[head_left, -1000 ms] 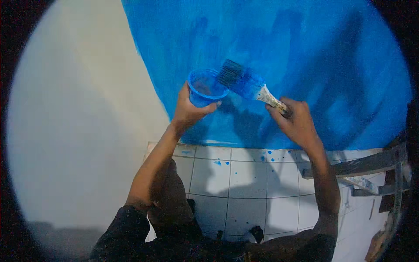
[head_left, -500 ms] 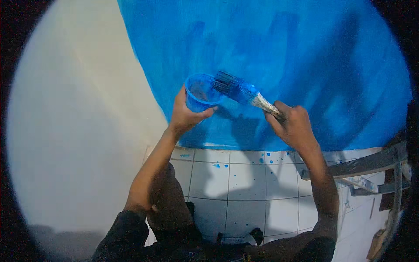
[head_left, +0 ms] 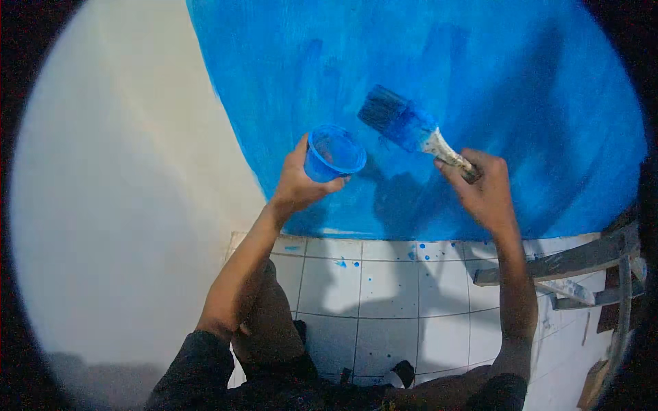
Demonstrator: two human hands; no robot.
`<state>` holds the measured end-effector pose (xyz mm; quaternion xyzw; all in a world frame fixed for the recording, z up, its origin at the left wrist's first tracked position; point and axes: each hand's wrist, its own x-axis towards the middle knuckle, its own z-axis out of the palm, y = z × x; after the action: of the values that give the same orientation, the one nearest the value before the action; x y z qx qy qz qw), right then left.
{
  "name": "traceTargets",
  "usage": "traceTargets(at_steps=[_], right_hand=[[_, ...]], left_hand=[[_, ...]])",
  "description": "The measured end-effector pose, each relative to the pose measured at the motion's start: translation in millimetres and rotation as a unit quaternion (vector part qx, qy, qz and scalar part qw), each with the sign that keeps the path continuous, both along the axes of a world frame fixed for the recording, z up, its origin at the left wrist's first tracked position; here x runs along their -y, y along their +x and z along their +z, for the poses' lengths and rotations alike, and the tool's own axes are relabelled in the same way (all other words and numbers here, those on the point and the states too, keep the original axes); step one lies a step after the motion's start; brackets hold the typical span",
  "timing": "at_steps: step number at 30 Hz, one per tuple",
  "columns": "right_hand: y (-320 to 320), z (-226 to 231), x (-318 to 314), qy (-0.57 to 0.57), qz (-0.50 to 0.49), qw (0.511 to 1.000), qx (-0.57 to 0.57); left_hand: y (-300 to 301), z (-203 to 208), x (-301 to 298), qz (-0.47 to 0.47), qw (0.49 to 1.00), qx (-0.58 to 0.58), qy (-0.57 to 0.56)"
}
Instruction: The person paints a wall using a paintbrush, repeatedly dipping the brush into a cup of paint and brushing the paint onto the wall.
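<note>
My left hand (head_left: 301, 180) is wrapped around a small plastic cup (head_left: 345, 156) smeared with blue paint, its mouth tipped so that I see inside. In my right hand (head_left: 485, 188) is a wide paintbrush (head_left: 417, 128), gripped by its pale, paint-marked handle. Its dark bristles are coated with blue and point up and left, to the right of the cup and apart from it. Behind both hands stands a wall painted blue (head_left: 274, 75), with darker streaks in places. Whether the bristles touch the wall I cannot tell.
An off-white wall (head_left: 123, 205) meets the blue one at the left. Below is a white tiled floor (head_left: 387, 284) with blue paint drops. A grey, worn wooden piece of furniture (head_left: 548, 264) stands at the right, close to my right forearm. My bent leg (head_left: 271, 322) is at lower left.
The brush has moved up and right, away from the cup's rim, as my right hand shifted right. The cup has shifted slightly right and down in my left hand.
</note>
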<state>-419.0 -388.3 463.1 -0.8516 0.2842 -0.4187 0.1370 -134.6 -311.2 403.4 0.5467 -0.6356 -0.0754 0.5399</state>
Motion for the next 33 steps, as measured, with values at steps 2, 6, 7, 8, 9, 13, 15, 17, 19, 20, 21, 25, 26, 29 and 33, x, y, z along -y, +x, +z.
traceTargets(at_steps=[2,6,7,8,9,13,15,17,19,20,21,25,26,29,33], right_hand=[[-1.4,3.2,2.0,-0.013,-0.029,0.999,0.02],[-2.2,7.1,2.3,0.029,-0.036,0.998,0.042],[-2.4,7.4,2.4,0.034,-0.032,0.997,0.054],[-2.5,7.6,2.6,0.039,-0.028,0.997,0.066],[-2.1,7.5,3.7,0.038,-0.027,0.997,0.068],[-1.6,9.2,2.1,0.07,-0.036,0.993,0.084],[-1.4,5.0,3.2,0.09,-0.033,0.992,0.077],[-0.6,-1.2,8.0,0.071,-0.008,0.989,0.129],[-0.5,-1.6,14.8,0.063,-0.018,0.991,0.118],[-1.2,-0.7,13.6,0.053,-0.024,0.992,0.107],[-1.1,0.5,11.6,0.071,-0.026,0.992,0.098],[6.2,7.8,7.5,0.045,-0.002,0.99,0.136],[9.4,7.4,5.0,0.028,0.015,0.988,0.148],[19.3,2.4,-9.5,0.099,0.025,0.983,0.155],[43.8,-15.4,-22.1,0.152,0.078,0.973,0.158]], left_hand=[[-0.7,0.7,1.8,-0.008,1.0,0.007,-0.004],[-2.4,3.1,-2.4,0.014,1.0,0.008,0.015],[-1.7,2.9,-2.4,-0.001,1.0,-0.012,0.025],[-0.5,2.5,-2.4,0.0,1.0,-0.011,0.023],[1.0,1.8,-2.4,0.011,0.999,0.006,0.035],[-3.9,5.9,-6.5,0.029,0.998,0.017,0.052],[0.7,-4.7,-1.2,0.029,0.998,0.023,0.04],[0.5,-3.2,-3.0,0.03,0.999,0.026,0.033],[4.1,-3.8,0.4,0.031,0.998,0.038,0.026],[7.5,-2.5,-0.5,0.043,0.998,0.047,0.017],[11.7,-1.2,0.1,0.055,0.997,0.056,0.009],[27.0,3.4,0.3,0.061,0.997,0.042,-0.016],[32.4,4.6,-2.1,0.062,0.996,0.043,-0.037],[52.7,2.8,-11.6,0.061,0.997,-0.003,-0.052],[83.0,16.8,-37.8,0.09,0.987,-0.104,-0.083]])
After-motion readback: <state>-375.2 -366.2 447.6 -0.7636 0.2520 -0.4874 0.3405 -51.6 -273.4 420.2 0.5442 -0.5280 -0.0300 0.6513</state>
